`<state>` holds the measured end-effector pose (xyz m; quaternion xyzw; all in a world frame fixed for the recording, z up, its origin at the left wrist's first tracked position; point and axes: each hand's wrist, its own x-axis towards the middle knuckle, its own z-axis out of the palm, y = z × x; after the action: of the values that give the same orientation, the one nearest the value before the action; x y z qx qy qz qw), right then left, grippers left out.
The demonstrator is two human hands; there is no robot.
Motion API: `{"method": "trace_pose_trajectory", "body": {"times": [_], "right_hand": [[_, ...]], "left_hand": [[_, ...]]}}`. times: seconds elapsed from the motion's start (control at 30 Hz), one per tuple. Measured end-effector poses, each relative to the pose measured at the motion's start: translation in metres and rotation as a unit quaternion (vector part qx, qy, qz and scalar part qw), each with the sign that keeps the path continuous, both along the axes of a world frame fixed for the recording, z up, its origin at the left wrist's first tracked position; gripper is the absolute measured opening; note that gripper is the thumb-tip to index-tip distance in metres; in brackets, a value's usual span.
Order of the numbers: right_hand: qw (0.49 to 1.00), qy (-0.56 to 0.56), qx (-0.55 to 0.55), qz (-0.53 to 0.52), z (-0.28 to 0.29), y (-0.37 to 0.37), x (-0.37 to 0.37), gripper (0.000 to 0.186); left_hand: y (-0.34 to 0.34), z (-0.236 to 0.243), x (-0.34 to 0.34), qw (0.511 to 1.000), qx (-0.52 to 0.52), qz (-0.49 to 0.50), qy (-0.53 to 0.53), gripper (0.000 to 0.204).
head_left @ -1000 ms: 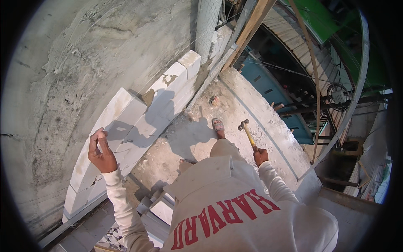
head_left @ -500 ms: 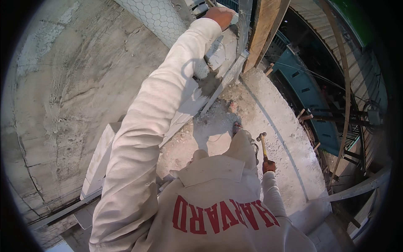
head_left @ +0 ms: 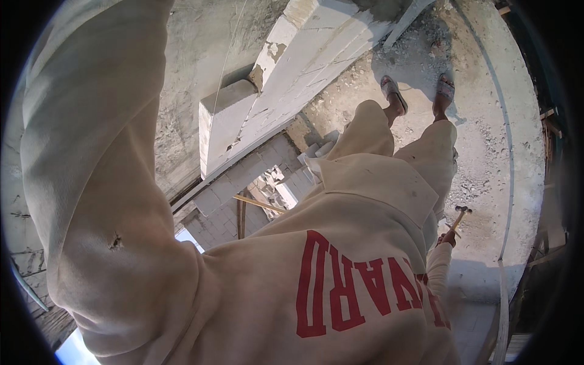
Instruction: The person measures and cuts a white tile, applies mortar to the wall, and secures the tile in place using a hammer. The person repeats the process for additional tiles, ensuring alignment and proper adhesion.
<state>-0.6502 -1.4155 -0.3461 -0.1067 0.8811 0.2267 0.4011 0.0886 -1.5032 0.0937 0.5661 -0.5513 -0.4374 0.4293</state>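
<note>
At my lower right side, my right hand (head_left: 447,238) is closed round the handle of a hammer (head_left: 462,213). The hammer's dark head points up and away from my body, above the pale, gritty concrete floor (head_left: 486,152). My left arm (head_left: 91,158), in a cream sleeve, is raised and fills the left of the view. Its hand lies beyond the upper edge and cannot be seen. A low wall of pale blocks (head_left: 322,55) runs diagonally ahead of me, with chipped spots and a shorter block (head_left: 226,112) at its near end.
My sandalled feet (head_left: 420,94) stand on the floor beside the wall. Rubble (head_left: 471,182) is scattered to their right. A thin string (head_left: 231,55) crosses near the wall. Below left, a gap shows a wooden batten (head_left: 258,203) and broken blocks. The slab ends at a curved-looking edge on the right.
My left hand has gone out of view as the arm lifted. The view has swung left and down, showing more of the block wall. The hammer remains in my right hand.
</note>
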Motion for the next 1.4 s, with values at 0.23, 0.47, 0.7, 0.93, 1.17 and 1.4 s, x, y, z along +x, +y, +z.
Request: {"method": "trace_pose_trajectory", "body": {"times": [0.23, 0.47, 0.7, 0.93, 1.17, 1.4], "right_hand": [[0.994, -0.067, 0.045, 0.073, -0.028, 0.011, 0.024, 0.059], [0.986, -0.102, 0.054, 0.116, -0.059, 0.003, 0.055, 0.059], [0.989, -0.086, 0.053, 0.106, -0.064, -0.004, 0.034, 0.060], [0.994, -0.058, 0.056, 0.078, -0.051, -0.018, 0.020, 0.058], [0.993, -0.065, 0.050, 0.084, -0.060, -0.029, 0.012, 0.055], [0.988, -0.099, 0.040, 0.110, -0.066, -0.042, 0.032, 0.060]], "left_hand": [[0.059, 0.020, -0.020, 0.997, 0.047, -0.027, 0.048, 0.027], [0.066, 0.019, -0.025, 0.996, 0.071, -0.017, 0.043, 0.027], [0.063, 0.017, -0.028, 0.996, 0.074, -0.021, 0.047, 0.027], [0.054, 0.016, -0.030, 0.995, 0.079, -0.026, 0.050, 0.027], [0.045, 0.013, -0.031, 0.996, 0.078, -0.024, 0.040, 0.027], [0.038, 0.007, -0.029, 0.997, 0.078, -0.015, 0.020, 0.026]]}}
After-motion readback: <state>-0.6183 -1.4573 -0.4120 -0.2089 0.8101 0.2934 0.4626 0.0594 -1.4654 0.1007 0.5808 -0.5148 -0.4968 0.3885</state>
